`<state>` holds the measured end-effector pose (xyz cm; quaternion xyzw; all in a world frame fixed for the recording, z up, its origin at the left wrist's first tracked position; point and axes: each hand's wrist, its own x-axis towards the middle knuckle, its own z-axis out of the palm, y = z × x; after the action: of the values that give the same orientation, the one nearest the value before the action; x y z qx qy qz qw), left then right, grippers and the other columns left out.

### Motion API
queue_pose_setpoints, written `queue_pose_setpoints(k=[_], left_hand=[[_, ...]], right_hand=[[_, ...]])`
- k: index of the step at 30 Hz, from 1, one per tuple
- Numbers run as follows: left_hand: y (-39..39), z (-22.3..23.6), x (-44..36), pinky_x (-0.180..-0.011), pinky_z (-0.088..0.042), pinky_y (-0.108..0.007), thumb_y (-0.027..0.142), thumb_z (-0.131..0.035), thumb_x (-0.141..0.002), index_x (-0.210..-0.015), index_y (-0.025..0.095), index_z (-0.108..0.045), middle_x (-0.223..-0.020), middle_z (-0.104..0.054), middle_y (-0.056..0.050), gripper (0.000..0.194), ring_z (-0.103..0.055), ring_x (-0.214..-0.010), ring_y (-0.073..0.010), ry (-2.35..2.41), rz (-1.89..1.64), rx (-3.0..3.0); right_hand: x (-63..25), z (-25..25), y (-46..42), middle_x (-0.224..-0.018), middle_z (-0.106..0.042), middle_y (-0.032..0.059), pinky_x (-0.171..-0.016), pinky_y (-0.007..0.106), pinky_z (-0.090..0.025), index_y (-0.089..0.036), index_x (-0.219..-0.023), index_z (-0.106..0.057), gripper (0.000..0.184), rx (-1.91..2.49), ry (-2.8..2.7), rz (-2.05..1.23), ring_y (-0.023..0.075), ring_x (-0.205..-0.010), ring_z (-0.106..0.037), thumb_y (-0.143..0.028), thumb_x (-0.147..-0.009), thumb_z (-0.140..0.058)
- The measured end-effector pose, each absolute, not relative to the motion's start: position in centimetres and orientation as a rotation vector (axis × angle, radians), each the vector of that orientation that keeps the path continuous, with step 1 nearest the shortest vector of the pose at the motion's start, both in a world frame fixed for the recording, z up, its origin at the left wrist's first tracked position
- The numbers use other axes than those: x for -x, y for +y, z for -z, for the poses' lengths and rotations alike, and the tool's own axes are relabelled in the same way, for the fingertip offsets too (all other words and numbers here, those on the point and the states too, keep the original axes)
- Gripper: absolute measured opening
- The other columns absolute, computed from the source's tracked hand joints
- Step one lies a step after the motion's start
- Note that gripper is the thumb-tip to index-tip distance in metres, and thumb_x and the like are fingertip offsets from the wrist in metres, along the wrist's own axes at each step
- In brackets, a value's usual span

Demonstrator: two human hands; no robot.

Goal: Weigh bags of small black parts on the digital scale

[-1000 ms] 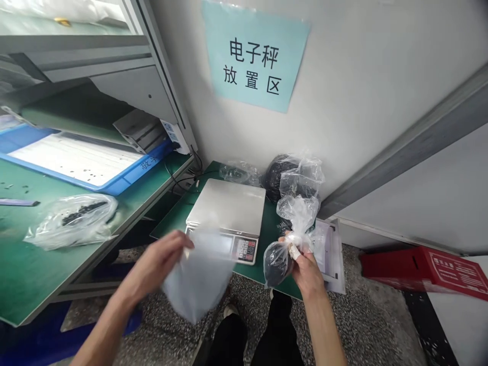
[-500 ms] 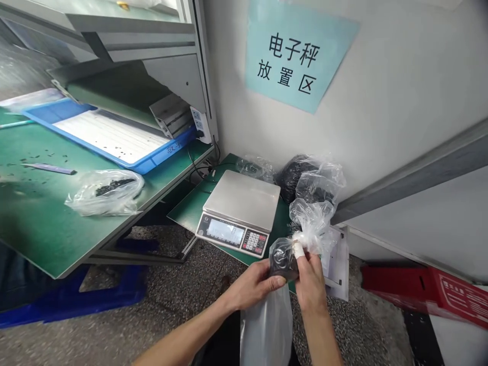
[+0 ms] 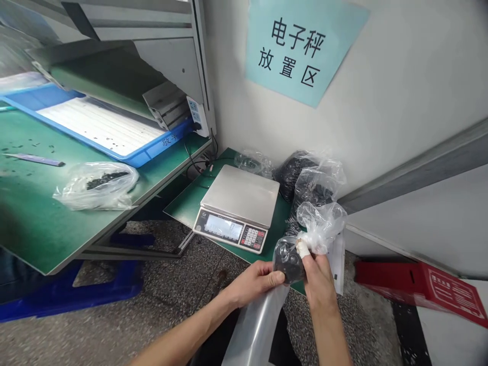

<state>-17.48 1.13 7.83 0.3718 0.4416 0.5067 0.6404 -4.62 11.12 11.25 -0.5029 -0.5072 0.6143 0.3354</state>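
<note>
My left hand (image 3: 256, 283) is closed on a clear plastic bag, thumb on top, beside a bulge of dark contents (image 3: 288, 262). A long stretch of clear plastic (image 3: 256, 325) hangs below that hand; whether it is a second bag I cannot tell. My right hand (image 3: 319, 278), a white covering on one fingertip, pinches the bag's gathered neck (image 3: 313, 241). Crumpled plastic (image 3: 324, 218) flares out above the pinch. Just left of and beyond the hands, a digital scale (image 3: 240, 195) with a bare steel plate stands on a green board (image 3: 183, 206).
Filled dark bags (image 3: 295, 170) and crumpled clear plastic (image 3: 253, 161) lie against the wall. On the left green table (image 3: 30, 218) are an open bag of black bits (image 3: 101, 185), a purple-handled tool (image 3: 36, 160) and a blue tray (image 3: 147, 152). A red box (image 3: 419, 287) sits right.
My right hand has shifted slightly right with the gathered neck, away from my left hand. The hanging plastic has swung left. The camera view has tilted a little.
</note>
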Motion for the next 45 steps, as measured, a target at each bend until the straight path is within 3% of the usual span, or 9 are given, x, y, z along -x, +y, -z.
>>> queue_pose_setpoints(k=[2, 5, 10, 15, 23, 29, 36, 41, 45], left_hand=[[0.8, -7.5, 18.1, -0.074, -0.038, -0.027, 0.067, -0.056, -0.080, -0.092, 0.013, -0.068, -0.078, -0.053, -0.001, 0.056, -0.046, -0.073, -0.0149, 1.021, -1.216, -0.928], [-0.6, -5.9, 19.4, -0.087, -0.040, -0.031, 0.063, -0.057, -0.081, -0.100, 0.017, -0.068, -0.094, -0.059, -0.005, 0.052, -0.052, -0.090, -0.0203, 1.166, -1.198, -1.016], [-4.9, -0.2, 20.1, -0.069, -0.041, -0.024, 0.026, -0.056, -0.082, -0.095, 0.016, -0.067, -0.084, -0.057, -0.001, 0.020, -0.050, -0.074, -0.0140, 1.409, -1.067, -0.896], [-8.5, 5.9, 18.8, -0.071, -0.041, -0.024, 0.007, -0.046, -0.069, -0.086, 0.018, -0.070, -0.087, -0.059, -0.001, 0.031, -0.053, -0.077, -0.0141, 1.604, -0.934, -0.851], [-11.7, 9.3, 18.2, -0.075, -0.043, -0.027, 0.010, -0.045, -0.064, -0.088, 0.017, -0.068, -0.088, -0.063, -0.003, 0.034, -0.057, -0.082, -0.0182, 1.709, -0.897, -0.665], [-13.4, 9.7, 19.2, -0.072, -0.042, -0.027, 0.021, -0.046, -0.065, -0.084, 0.015, -0.071, -0.087, -0.061, -0.004, 0.032, -0.056, -0.078, -0.0177, 1.791, -1.023, -0.469], [-17.3, 10.8, 20.8, -0.063, -0.042, -0.030, 0.047, -0.046, -0.066, -0.089, 0.013, -0.068, -0.071, -0.059, -0.003, 0.046, -0.053, -0.063, -0.0188, 2.059, -1.144, -0.003], [-18.5, 7.7, 22.0, -0.072, -0.045, -0.030, 0.047, -0.047, -0.074, -0.087, 0.018, -0.067, -0.087, -0.061, -0.005, 0.038, -0.056, -0.079, -0.0207, 2.176, -1.251, -0.124], [-17.1, 2.8, 22.4, -0.078, -0.043, -0.027, 0.030, -0.037, -0.090, -0.091, 0.020, -0.066, -0.093, -0.061, -0.006, 0.030, -0.057, -0.085, -0.0183, 2.056, -1.177, -0.794]], right_hand=[[4.9, -11.0, 12.0, -0.121, -0.062, 0.0076, -0.098, 0.036, -0.045, -0.021, -0.128, -0.056, 0.056, 1.255, -1.430, -1.554, 0.0260, -0.114, -0.056, -0.043, -0.078, -0.069], [6.5, -10.9, 14.4, -0.116, -0.064, 0.0070, -0.101, 0.040, -0.041, -0.021, -0.119, -0.061, 0.048, 1.179, -1.625, -1.436, 0.0257, -0.111, -0.058, -0.039, -0.077, -0.072], [13.5, -9.7, 19.2, -0.105, -0.067, 0.0068, -0.095, 0.039, -0.045, -0.018, -0.105, -0.064, 0.038, 0.911, -1.746, -1.391, 0.0241, -0.100, -0.061, -0.038, -0.074, -0.071], [21.8, -6.5, 22.1, -0.107, -0.065, 0.0077, -0.090, 0.034, -0.046, -0.015, -0.108, -0.060, 0.046, 0.945, -1.782, -1.287, 0.0211, -0.097, -0.060, -0.041, -0.071, -0.065], [24.0, -0.6, 23.4, -0.086, -0.068, 0.0099, -0.080, 0.039, -0.049, -0.016, -0.092, -0.063, 0.041, 1.275, -1.970, -1.233, 0.0254, -0.078, -0.063, -0.040, -0.058, -0.066], [18.9, -0.4, 23.7, -0.098, -0.067, 0.0105, -0.069, 0.035, -0.054, -0.015, -0.100, -0.063, 0.046, 1.245, -2.021, -1.295, 0.0230, -0.080, -0.064, -0.038, -0.061, -0.059], [9.6, -0.9, 19.0, -0.088, -0.068, 0.0068, -0.069, 0.034, -0.053, -0.017, -0.103, -0.064, 0.041, 1.136, -2.030, -1.500, 0.0219, -0.075, -0.065, -0.037, -0.067, -0.062], [5.0, 3.3, 8.9, -0.083, -0.070, 0.0054, -0.069, 0.034, -0.052, -0.020, -0.094, -0.070, 0.027, 1.036, -2.356, -1.785, 0.0226, -0.074, -0.065, -0.026, -0.069, -0.061], [4.6, 4.1, 2.7, -0.091, -0.067, 0.0051, -0.063, 0.030, -0.053, -0.022, -0.109, -0.065, 0.042, 1.023, -2.369, -1.785, 0.0210, -0.078, -0.065, -0.017, -0.069, -0.054]])
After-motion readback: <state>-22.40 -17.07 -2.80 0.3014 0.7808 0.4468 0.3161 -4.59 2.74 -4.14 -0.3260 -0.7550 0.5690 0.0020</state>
